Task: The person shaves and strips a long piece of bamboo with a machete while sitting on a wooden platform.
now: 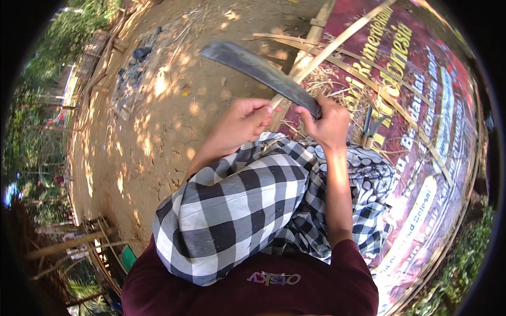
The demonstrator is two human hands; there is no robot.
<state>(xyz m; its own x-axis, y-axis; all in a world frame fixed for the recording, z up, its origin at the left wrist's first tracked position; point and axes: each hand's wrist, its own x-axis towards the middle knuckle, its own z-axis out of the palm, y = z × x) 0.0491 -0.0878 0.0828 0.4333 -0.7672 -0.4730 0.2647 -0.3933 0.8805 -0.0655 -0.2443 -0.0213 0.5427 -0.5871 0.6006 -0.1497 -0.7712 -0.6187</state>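
My right hand (328, 124) is wrapped round the handle end of a machete (253, 69). Its broad dark blade points up and to the left, crossing a long pale bamboo strip (332, 45). Whether the edge cuts into the strip or only rests on it, I cannot tell. The strip's near end is pinched between the fingers of my left hand (246, 122), just below the blade; its far end runs up to the right. Black-and-white checkered cloth (242, 205) covers my bent legs beneath both hands.
A red printed banner (427, 174) lies on the right, with thin bamboo strips (390, 100) and curled shavings (345, 92) on it. Beside my right hand are small knives (370, 129). Bare cracked earth (163, 110) spreads left, with dark debris (139, 66) farther off.
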